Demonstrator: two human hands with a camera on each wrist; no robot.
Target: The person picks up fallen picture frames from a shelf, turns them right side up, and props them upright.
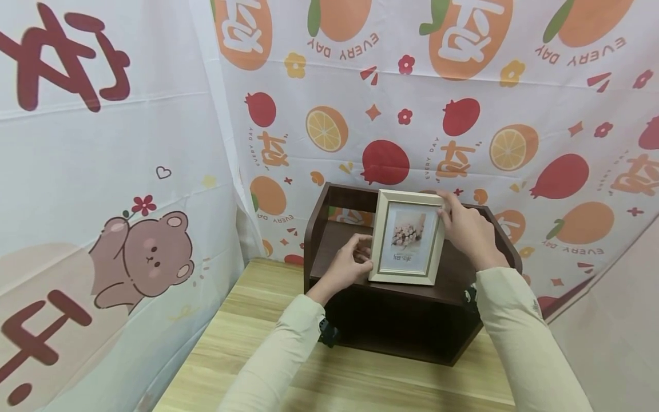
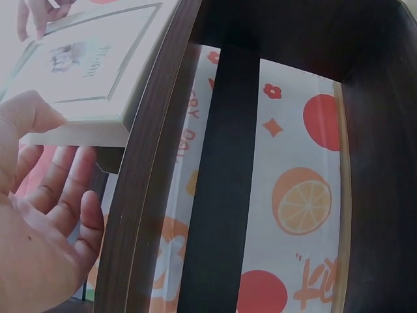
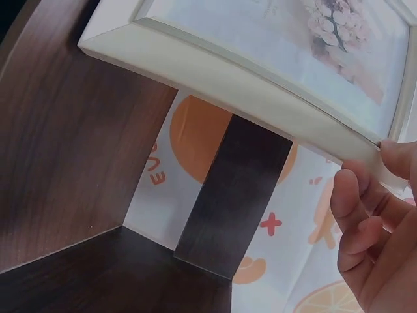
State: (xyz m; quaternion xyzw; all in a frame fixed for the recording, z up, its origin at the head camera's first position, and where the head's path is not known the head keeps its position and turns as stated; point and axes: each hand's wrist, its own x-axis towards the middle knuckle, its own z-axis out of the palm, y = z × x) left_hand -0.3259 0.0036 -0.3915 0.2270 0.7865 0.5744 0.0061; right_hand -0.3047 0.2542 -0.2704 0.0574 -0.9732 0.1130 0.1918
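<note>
A cream picture frame [image 1: 383, 274] with a flower print and the words "free style" stands upright, leaning back slightly, on the top board of a dark brown shelf unit [image 1: 332, 246]. My left hand [image 1: 345, 263] holds its lower left edge. In the left wrist view, the thumb [image 2: 36, 114] lies on the front rim, with the other fingers curved below and behind. At the upper right edge, my right hand [image 1: 471, 232] pinches the frame. The right wrist view shows the thumb [image 3: 399, 158] at the front rim and curled fingertips [image 3: 346, 186] behind it.
The shelf unit has raised sides, a back rail [image 2: 218, 182] and an open lower compartment [image 1: 391, 320]. It stands on a light wood-grain table [image 1: 237, 343]. Fruit-print cloth [image 1: 340, 86] hangs close behind, and a bear-print cloth [image 1: 154, 143] hangs at the left.
</note>
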